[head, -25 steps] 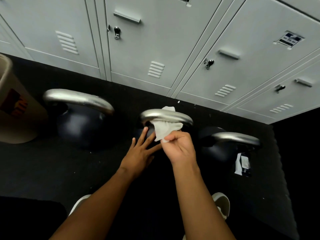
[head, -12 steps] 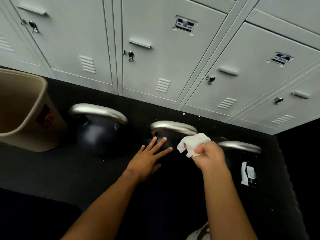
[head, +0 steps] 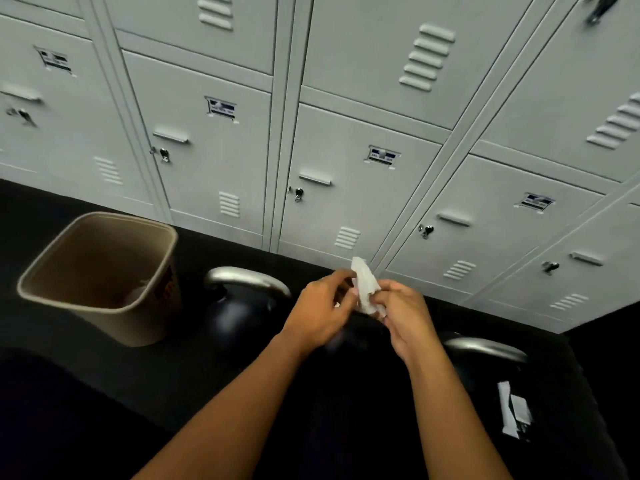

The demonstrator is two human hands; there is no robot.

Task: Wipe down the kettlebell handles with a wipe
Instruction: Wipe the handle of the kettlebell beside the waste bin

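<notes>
White wipe [head: 363, 285] pinched between left hand [head: 320, 311] and right hand [head: 403, 315], both curled, raised over dark floor [head: 104, 375]. Left to right: one tan bin [head: 100, 275], two visible kettlebell handles [head: 247, 277] [head: 485, 348].

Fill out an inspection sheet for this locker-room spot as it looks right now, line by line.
Surface: black floor mat, dark and bare in places.
Job's things: white wipe held crumpled between both hands; left kettlebell handle and right kettlebell handle in view; middle one hidden by the hands.
Clutter: tan bin left of the kettlebells, scraps inside.
Grippers: left hand and right hand both pinch the wipe.
Cables: nothing seen.
Surroundings: grey lockers behind, doors shut.
</notes>
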